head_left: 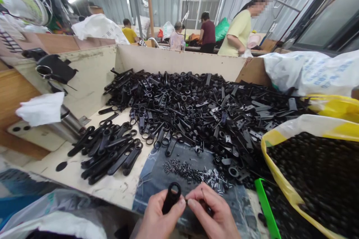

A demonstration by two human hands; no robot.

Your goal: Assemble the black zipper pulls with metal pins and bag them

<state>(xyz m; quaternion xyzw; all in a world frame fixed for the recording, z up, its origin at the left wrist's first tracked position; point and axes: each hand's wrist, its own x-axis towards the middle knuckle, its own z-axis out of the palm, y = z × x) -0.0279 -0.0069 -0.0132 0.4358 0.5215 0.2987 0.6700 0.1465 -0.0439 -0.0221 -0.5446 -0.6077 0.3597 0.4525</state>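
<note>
My left hand is closed round a black plastic part with a ring at its upper end. Close beside it, the thumb and fingertips of my right hand pinch together at the part's edge; a tiny dark piece seems to be between them, too small to name. Just beyond both hands, small dark pieces and short silvery pins lie on a dark blue cloth. Similar ring-ended black parts are heaped to the left.
A large pile of black plastic parts fills the walled bench. On the right stand a yellow-edged bag of small black pieces and a green strip. A metal cylinder with white cloth is at left. Several people work behind.
</note>
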